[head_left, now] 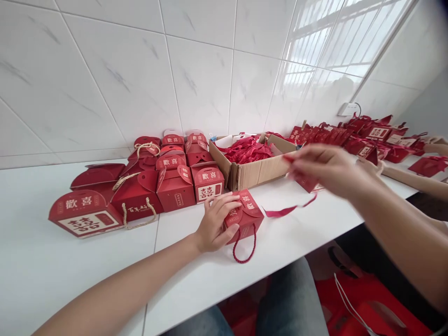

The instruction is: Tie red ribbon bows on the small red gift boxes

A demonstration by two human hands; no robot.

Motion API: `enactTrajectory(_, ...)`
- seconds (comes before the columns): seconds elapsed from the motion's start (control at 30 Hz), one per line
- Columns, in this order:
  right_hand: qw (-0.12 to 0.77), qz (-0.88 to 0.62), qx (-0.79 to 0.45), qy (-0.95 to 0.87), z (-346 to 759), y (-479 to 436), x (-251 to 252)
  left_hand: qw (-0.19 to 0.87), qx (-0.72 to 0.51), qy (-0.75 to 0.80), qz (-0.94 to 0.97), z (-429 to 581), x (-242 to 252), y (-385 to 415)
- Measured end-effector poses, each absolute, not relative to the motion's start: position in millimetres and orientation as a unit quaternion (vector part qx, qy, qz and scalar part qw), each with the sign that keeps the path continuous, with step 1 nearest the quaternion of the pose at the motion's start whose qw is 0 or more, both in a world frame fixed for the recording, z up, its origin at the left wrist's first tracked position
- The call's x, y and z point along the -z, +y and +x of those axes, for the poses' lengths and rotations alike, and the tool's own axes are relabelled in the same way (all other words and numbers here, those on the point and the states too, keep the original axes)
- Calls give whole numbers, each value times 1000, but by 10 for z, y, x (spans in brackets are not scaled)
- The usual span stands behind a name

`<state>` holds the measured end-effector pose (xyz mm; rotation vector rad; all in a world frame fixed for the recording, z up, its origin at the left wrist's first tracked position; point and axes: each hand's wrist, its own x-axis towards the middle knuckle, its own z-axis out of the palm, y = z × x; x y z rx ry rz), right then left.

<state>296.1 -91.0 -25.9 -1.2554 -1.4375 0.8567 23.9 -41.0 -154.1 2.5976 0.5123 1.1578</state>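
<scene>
My left hand (215, 221) wraps around a small red gift box (247, 215) with a red cord handle, standing on the white table (297, 238) near its front edge. My right hand (324, 169) is raised to the right of the box, fingers pinched on a red ribbon (290, 210) whose loose end trails down onto the table beside the box. The hand is blurred by motion.
Several finished red boxes (175, 179) stand grouped at the left by the tiled wall. An open cardboard carton (259, 170) of red ribbons sits behind the box. More red boxes (367, 135) line the far right, where another person's arm (406, 177) rests.
</scene>
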Motion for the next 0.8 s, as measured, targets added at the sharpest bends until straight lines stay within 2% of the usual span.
enactTrajectory(0.1,410,-532,-419,-611,2704,-956,536,136,-418,167,882,235,1570,-399)
enactTrajectory(0.23,375,-575,-405,-604,2474,-904,734,137,-442,145,875,240,1600,-383)
enactTrajectory(0.8,289,-626,-400,-604,2561,-749,494,159,-435,148,874,255,1571,-391)
